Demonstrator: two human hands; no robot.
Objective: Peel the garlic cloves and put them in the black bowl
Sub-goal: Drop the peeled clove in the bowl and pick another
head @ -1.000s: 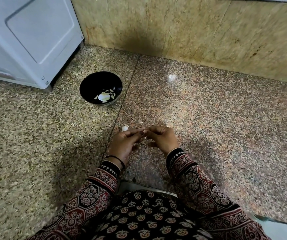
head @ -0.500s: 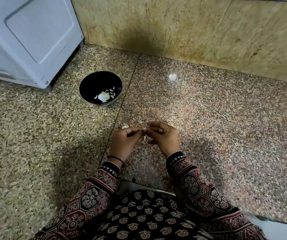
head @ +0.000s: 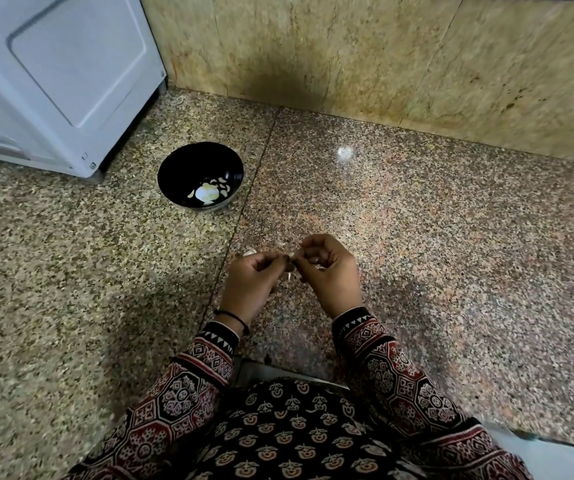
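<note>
Above a speckled granite surface point(head: 434, 265), the left hand point(head: 249, 287) and right hand point(head: 332, 277) pinch a small pale garlic clove point(head: 292, 256) between curled fingertips. A loose white clove point(head: 249, 252) lies just beyond the left hand. Farther left, the round black bowl point(head: 185, 168) holds peeled cloves point(head: 222, 186) near a white appliance point(head: 53, 74).

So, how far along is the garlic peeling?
Done: several peeled cloves lie in the black bowl. In hand: the left hand and right hand pinch one garlic clove between them, a strip of skin hanging from it. Left: that one must reach the bowl, and another pale piece lies on the counter beyond the left hand.
</note>
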